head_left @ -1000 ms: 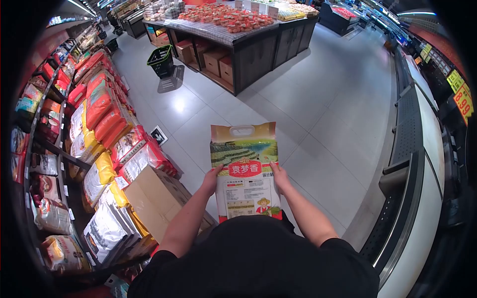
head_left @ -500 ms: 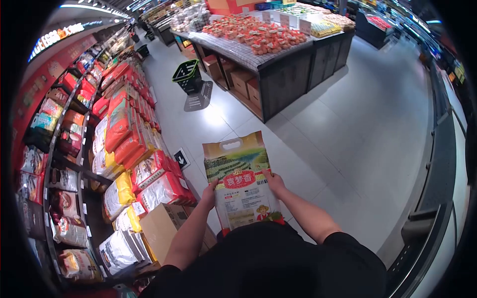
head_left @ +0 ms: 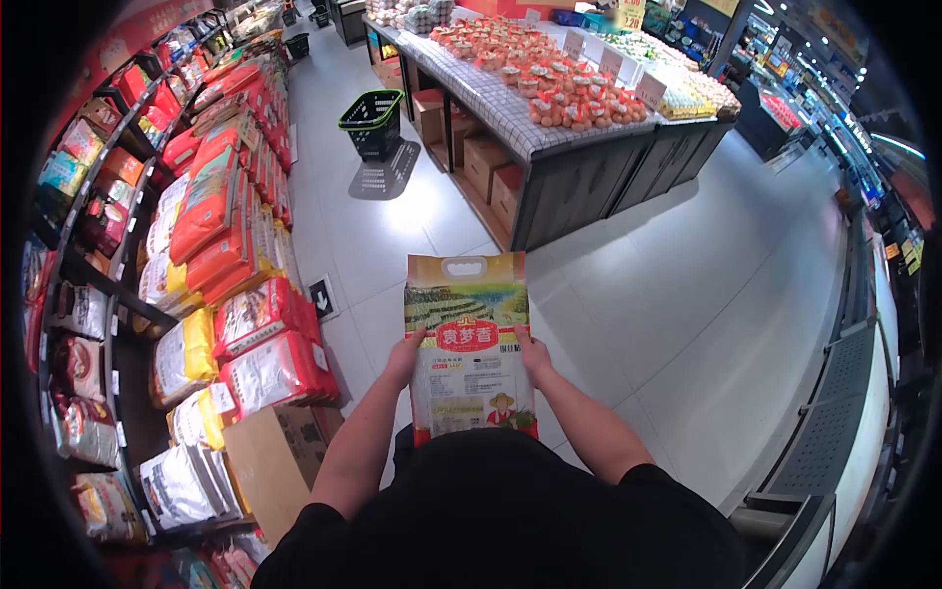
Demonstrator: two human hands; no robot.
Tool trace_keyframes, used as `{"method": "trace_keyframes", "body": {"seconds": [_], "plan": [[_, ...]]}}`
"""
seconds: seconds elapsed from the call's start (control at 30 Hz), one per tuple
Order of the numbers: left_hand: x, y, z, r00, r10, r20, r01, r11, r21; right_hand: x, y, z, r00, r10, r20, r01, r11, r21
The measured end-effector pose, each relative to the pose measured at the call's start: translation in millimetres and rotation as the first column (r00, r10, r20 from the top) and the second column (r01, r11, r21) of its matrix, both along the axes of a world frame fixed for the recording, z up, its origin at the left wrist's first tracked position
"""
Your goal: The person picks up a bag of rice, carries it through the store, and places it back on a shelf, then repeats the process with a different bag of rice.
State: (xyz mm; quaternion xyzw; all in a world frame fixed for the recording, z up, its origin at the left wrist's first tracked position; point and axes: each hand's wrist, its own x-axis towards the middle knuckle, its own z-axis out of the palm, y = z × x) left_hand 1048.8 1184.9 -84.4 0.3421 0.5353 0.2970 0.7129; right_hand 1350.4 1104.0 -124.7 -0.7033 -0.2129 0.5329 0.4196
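Note:
Between my two hands is a large rice bag, upright with its printed front toward me. It has a cut-out handle at its top edge, a green field picture, a red label and a small figure in a straw hat. My left hand is closed on the bag's left side. On the right side, my right hand grips the opposite edge at about the same height. The fingers behind the bag are hidden. The bag's lower end meets my dark shirt.
Stacked sacks and shelves line the left, with a cardboard box near my left arm. A black basket with a green rim stands on the floor ahead. Beyond it is a display table with bagged eggs. A cooler edge runs along the right.
My view has turned slightly to the right, so the shelves and sacks shift left. The bag, tilted a little before, is straighter now. Both hands keep their hold.

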Motion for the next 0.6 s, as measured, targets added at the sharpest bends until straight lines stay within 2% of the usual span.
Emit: {"method": "trace_keyframes", "body": {"seconds": [0.13, 0.27, 0.33, 0.43, 0.53, 0.6], "plan": [[12, 80, -23, 0.997, -0.067, -0.026, 0.067, 0.998, 0.016, 4, 59, 12, 0.995, -0.075, -0.069, 0.078, 0.997, 0.03], [7, 174, -16, 0.977, -0.175, -0.123, 0.186, 0.979, 0.085, -5, 132, 17, 0.987, -0.162, 0.003, 0.162, 0.986, 0.049], [-3, 214, -2, 0.965, -0.221, -0.14, 0.236, 0.966, 0.103, -23, 162, 45, 0.979, -0.195, 0.052, 0.194, 0.981, 0.02], [-25, 267, -4, 0.974, -0.223, -0.042, 0.226, 0.97, 0.088, -44, 216, 48, 0.981, -0.193, 0.03, 0.191, 0.979, 0.074], [-47, 302, -6, 0.984, -0.173, 0.051, 0.171, 0.984, 0.043, -58, 262, 53, 0.986, -0.093, 0.141, 0.091, 0.996, 0.021], [-59, 324, -10, 0.994, -0.102, 0.039, 0.101, 0.994, 0.037, -70, 293, 57, 0.98, -0.058, 0.189, 0.058, 0.998, 0.009]]}}
